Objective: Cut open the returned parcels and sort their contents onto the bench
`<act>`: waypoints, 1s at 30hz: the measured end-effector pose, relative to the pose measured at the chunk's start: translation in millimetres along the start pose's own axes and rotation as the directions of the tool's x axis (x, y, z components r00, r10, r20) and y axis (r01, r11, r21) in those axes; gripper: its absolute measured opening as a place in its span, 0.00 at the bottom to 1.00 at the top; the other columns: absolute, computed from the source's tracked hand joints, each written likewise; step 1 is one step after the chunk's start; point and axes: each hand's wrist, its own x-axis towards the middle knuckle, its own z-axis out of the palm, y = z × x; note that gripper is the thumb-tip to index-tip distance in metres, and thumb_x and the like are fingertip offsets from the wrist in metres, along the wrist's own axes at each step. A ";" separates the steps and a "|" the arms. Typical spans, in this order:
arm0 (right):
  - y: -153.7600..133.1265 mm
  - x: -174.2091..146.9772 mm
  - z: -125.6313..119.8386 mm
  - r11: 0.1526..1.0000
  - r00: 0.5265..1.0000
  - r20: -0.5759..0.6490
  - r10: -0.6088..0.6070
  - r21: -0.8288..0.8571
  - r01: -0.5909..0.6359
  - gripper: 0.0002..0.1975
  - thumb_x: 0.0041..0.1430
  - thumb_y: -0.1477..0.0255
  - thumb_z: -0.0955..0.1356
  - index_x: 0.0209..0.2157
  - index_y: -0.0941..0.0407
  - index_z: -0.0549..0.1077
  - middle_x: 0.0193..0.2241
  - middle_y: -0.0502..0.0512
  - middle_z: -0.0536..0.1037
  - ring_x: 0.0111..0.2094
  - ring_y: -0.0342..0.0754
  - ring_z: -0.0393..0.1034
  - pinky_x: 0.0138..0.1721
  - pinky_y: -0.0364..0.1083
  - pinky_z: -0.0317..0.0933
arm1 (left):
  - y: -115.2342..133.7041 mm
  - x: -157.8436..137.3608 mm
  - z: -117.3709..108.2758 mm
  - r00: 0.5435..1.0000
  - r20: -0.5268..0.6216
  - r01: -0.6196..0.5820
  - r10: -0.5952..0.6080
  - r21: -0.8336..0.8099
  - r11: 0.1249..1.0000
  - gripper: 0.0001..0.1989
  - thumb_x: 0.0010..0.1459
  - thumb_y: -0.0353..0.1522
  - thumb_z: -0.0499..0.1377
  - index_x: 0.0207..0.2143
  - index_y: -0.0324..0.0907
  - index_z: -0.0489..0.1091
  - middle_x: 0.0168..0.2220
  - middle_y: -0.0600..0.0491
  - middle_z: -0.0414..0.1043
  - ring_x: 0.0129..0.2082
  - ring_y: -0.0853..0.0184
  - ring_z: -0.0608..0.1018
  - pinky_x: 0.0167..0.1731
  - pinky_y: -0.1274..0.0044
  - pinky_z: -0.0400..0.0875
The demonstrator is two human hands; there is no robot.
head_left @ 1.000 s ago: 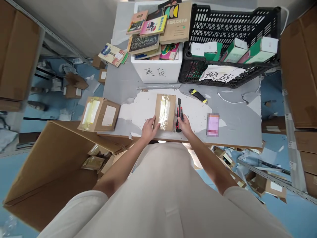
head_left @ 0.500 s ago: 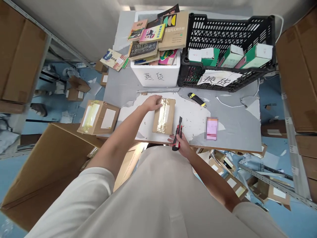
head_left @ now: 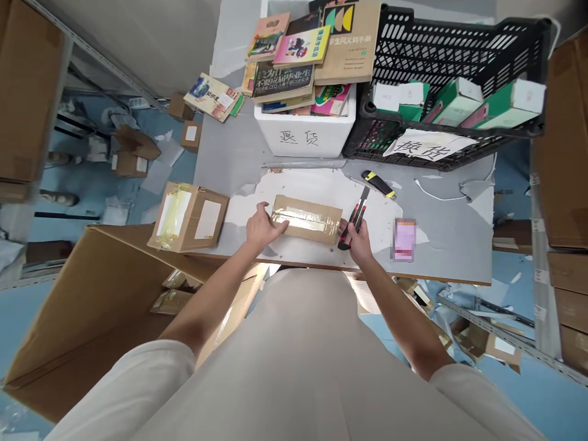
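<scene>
A small cardboard box point(head_left: 307, 218) with clear tape along its top lies crosswise on the table in front of me. My left hand point(head_left: 265, 228) grips its left end, thumb on the near side and fingers at the far corner. In my right hand point(head_left: 357, 237) is a red and black utility knife point(head_left: 353, 220), its blade pointing away from me. The fingertips of that hand are close to the box's right end; whether they touch it I cannot tell. A second utility knife, yellow and black point(head_left: 378, 184), rests on the table beyond the right hand.
At the table's back stand a white foam box point(head_left: 303, 138) heaped with books and a black crate point(head_left: 367, 131) holding green-and-white boxes. A taped carton point(head_left: 188, 217) sits at left, a pixelated pink item point(head_left: 404, 240) at right. A large open carton point(head_left: 92, 318) stands left, below table height.
The small box has turned from lengthwise to crosswise. My left hand has shifted from its far end to its left end, and my right hand with the knife has moved right and slightly away.
</scene>
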 end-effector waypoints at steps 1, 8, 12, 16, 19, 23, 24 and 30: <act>-2.4 4.2 1.2 0.999 1.000 0.017 -0.020 -0.035 0.020 0.25 0.50 0.54 0.71 0.45 0.48 0.59 0.48 0.54 0.75 0.46 0.48 0.74 0.44 0.50 0.70 | -1.7 -2.6 1.7 0.994 -0.035 -0.100 0.101 0.008 0.995 0.43 0.47 0.50 0.59 0.60 0.36 0.54 0.51 0.36 0.71 0.53 0.46 0.72 0.48 0.59 0.66; -14.7 -20.8 -22.1 0.879 0.999 -0.036 0.002 -0.477 -0.018 0.31 0.53 0.53 0.68 0.54 0.53 0.62 0.32 0.49 0.74 0.24 0.41 0.69 0.27 0.44 0.67 | -2.3 17.0 13.1 0.840 0.206 -0.518 0.501 0.036 0.854 0.49 0.48 0.53 0.59 0.66 0.38 0.49 0.67 0.36 0.49 0.68 0.44 0.49 0.63 0.54 0.41; -19.2 -44.7 -31.8 0.851 0.996 0.000 0.086 -0.520 -0.074 0.40 0.55 0.51 0.66 0.65 0.48 0.51 0.31 0.48 0.73 0.20 0.40 0.67 0.22 0.43 0.66 | -0.7 14.7 14.4 0.868 0.219 -0.466 0.446 0.047 0.883 0.59 0.40 0.59 0.62 0.67 0.37 0.48 0.67 0.35 0.48 0.67 0.42 0.49 0.63 0.54 0.42; -17.0 -56.4 -28.2 0.838 0.991 -0.061 0.122 -0.528 -0.136 0.40 0.56 0.51 0.66 0.66 0.48 0.52 0.31 0.48 0.72 0.19 0.39 0.67 0.20 0.42 0.66 | 3.5 13.2 12.5 0.880 0.230 -0.437 0.417 0.045 0.898 0.61 0.37 0.60 0.63 0.67 0.38 0.47 0.67 0.35 0.48 0.67 0.42 0.50 0.62 0.54 0.43; -12.3 -60.4 -24.5 0.855 0.986 -0.069 0.154 -0.491 -0.168 0.41 0.55 0.51 0.66 0.67 0.48 0.52 0.30 0.48 0.72 0.19 0.39 0.67 0.18 0.42 0.65 | 4.2 14.6 12.5 0.879 0.223 -0.437 0.421 0.026 0.899 0.61 0.37 0.60 0.63 0.67 0.38 0.48 0.67 0.35 0.48 0.67 0.41 0.50 0.62 0.54 0.45; -12.5 -58.0 -26.7 0.853 0.981 -0.048 0.190 -0.486 -0.189 0.40 0.56 0.53 0.67 0.67 0.48 0.52 0.28 0.47 0.71 0.18 0.38 0.66 0.17 0.41 0.64 | 2.6 15.8 14.8 0.875 0.205 -0.449 0.439 -0.002 0.894 0.62 0.35 0.60 0.64 0.66 0.37 0.48 0.66 0.35 0.50 0.67 0.42 0.51 0.62 0.55 0.47; -15.0 -56.2 -29.8 0.842 0.980 -0.036 0.195 -0.506 -0.186 0.40 0.56 0.54 0.67 0.67 0.47 0.52 0.27 0.46 0.70 0.18 0.38 0.65 0.17 0.41 0.63 | 2.5 15.9 15.5 0.874 0.203 -0.450 0.442 -0.008 0.893 0.63 0.35 0.60 0.64 0.66 0.37 0.48 0.66 0.35 0.51 0.67 0.42 0.51 0.62 0.56 0.47; -40.9 -47.1 -58.4 0.742 0.964 0.071 0.255 -0.653 -0.149 0.35 0.57 0.60 0.68 0.65 0.46 0.56 0.23 0.44 0.68 0.15 0.37 0.62 0.15 0.39 0.59 | 4.7 16.3 18.3 0.894 0.191 -0.412 0.406 -0.007 0.911 0.62 0.35 0.60 0.64 0.66 0.37 0.48 0.65 0.35 0.52 0.65 0.41 0.54 0.62 0.55 0.49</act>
